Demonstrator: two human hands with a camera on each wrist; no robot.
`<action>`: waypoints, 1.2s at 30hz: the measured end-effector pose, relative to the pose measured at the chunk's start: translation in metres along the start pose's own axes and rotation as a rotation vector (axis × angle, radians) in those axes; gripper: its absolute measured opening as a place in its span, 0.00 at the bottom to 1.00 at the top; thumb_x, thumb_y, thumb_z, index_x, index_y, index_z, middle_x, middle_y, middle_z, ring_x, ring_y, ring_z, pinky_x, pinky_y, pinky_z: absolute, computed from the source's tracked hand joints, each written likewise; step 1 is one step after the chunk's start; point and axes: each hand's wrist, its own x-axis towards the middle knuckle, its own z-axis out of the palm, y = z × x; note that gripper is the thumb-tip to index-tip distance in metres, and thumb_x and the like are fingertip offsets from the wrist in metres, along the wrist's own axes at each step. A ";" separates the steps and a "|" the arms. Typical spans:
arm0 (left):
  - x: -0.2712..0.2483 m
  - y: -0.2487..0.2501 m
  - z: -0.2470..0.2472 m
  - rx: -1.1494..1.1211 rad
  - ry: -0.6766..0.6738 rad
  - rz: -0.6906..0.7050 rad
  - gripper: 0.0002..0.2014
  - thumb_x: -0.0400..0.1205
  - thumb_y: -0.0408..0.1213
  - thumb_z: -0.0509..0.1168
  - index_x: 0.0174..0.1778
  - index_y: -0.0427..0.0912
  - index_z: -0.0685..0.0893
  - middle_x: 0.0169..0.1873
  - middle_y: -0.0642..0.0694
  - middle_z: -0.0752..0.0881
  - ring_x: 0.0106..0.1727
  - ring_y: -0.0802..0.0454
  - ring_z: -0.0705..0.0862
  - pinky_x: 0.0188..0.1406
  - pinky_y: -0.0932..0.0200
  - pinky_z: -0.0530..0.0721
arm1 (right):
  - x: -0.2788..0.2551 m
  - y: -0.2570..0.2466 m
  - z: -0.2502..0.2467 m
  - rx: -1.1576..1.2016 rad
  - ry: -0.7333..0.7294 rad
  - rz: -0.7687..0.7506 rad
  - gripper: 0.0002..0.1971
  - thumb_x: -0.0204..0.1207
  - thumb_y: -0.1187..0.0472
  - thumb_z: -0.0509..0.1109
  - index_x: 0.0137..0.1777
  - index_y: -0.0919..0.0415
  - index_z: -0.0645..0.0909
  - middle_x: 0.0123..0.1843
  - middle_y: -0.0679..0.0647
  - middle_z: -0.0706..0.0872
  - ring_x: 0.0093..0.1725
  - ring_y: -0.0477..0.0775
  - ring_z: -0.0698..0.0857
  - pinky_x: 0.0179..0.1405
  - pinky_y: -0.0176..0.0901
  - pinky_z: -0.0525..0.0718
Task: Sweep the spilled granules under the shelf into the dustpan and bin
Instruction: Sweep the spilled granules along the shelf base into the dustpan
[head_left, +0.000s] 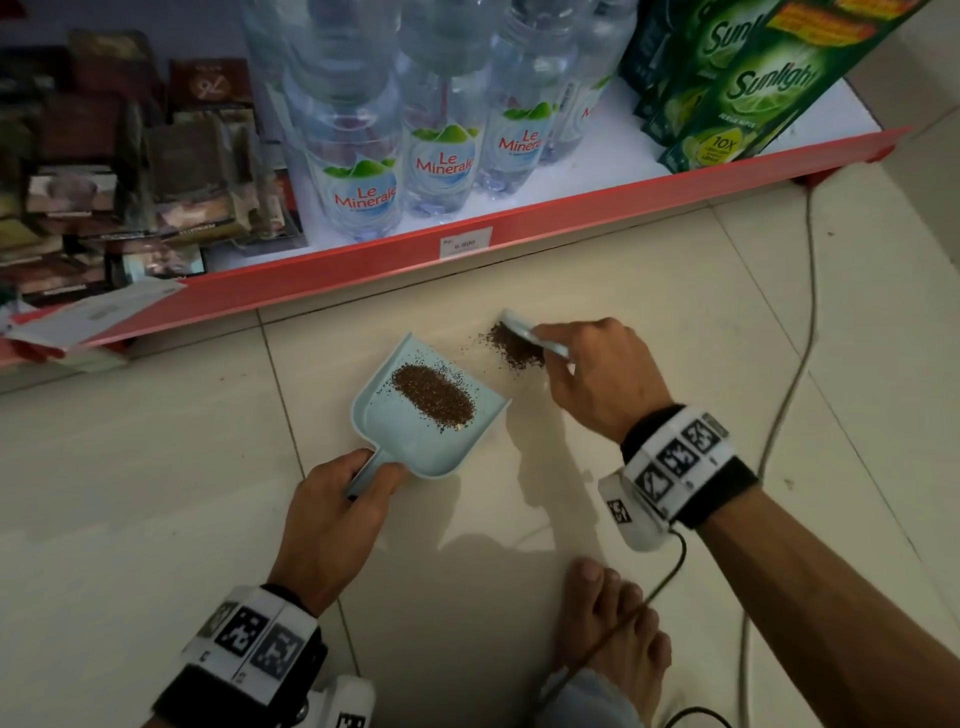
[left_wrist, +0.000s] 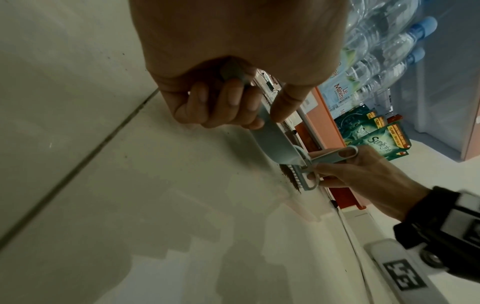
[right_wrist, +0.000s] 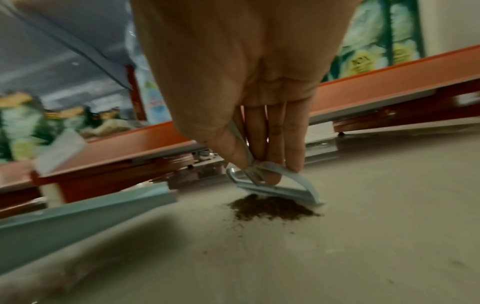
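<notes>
A pale blue dustpan (head_left: 395, 441) lies on the tiled floor with a heap of brown granules (head_left: 432, 396) inside it. My left hand (head_left: 337, 514) grips its handle (left_wrist: 235, 73) from the near side. To the right of the pan's mouth a second pile of granules (head_left: 514, 345) sits on the floor. My right hand (head_left: 597, 374) pinches a small pale blue brush (head_left: 524, 330) whose bristles touch the far edge of that pile (right_wrist: 270, 208). In the right wrist view the brush (right_wrist: 275, 190) stands just behind the pile and the pan's side wall (right_wrist: 85, 214) is at the left.
A red-edged bottom shelf (head_left: 467, 249) runs across just beyond the spill, carrying water bottles (head_left: 358, 171) and green detergent packs (head_left: 727, 98). A cable (head_left: 800, 332) trails over the floor at the right. My bare foot (head_left: 613, 623) rests near the bottom of the head view.
</notes>
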 end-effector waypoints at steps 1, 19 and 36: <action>0.000 0.000 -0.001 -0.001 0.003 0.000 0.23 0.73 0.53 0.64 0.31 0.32 0.75 0.19 0.54 0.69 0.23 0.57 0.67 0.27 0.58 0.67 | -0.005 -0.004 -0.001 -0.028 0.009 -0.015 0.14 0.80 0.62 0.61 0.56 0.53 0.87 0.29 0.52 0.84 0.23 0.53 0.75 0.21 0.37 0.67; -0.006 -0.008 -0.006 0.001 0.029 0.015 0.18 0.78 0.48 0.67 0.26 0.42 0.74 0.18 0.56 0.72 0.22 0.61 0.68 0.26 0.61 0.68 | 0.004 -0.007 -0.013 -0.112 -0.076 -0.193 0.13 0.81 0.58 0.61 0.55 0.45 0.86 0.44 0.49 0.89 0.43 0.56 0.85 0.33 0.42 0.73; -0.040 -0.013 -0.023 0.060 0.121 -0.009 0.25 0.71 0.56 0.62 0.29 0.33 0.75 0.19 0.54 0.70 0.23 0.58 0.68 0.27 0.57 0.67 | 0.033 0.034 -0.019 -0.031 -0.208 -0.500 0.14 0.76 0.62 0.73 0.60 0.51 0.90 0.64 0.55 0.89 0.63 0.59 0.88 0.59 0.57 0.87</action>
